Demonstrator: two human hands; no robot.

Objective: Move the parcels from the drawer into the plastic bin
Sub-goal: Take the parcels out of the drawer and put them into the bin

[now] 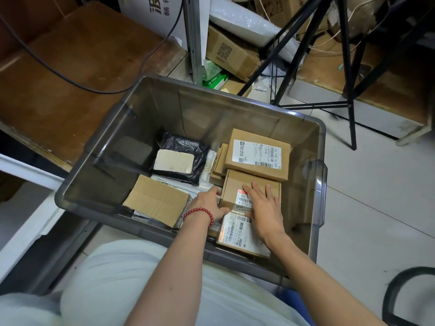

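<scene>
A grey see-through plastic bin (317,184) stands on the floor in front of me with several parcels inside. Both my hands are in it on a small cardboard box (233,184) with a label. My left hand (209,203), with a red bead bracelet at the wrist, holds the box's left side, fingers curled at its edge. My right hand (264,207) lies flat on top of the box, fingers straight. Around it lie a larger labelled box (257,154), a black plastic-wrapped parcel (180,158), a plain carton (157,200) and a labelled flat parcel (237,234).
A white drawer unit (26,208) is at the left edge. A brown wooden surface (70,74) with a black cable lies behind the bin. Black tripod legs (348,78), cartons and packing material crowd the far right. A black chair edge (400,292) shows at bottom right.
</scene>
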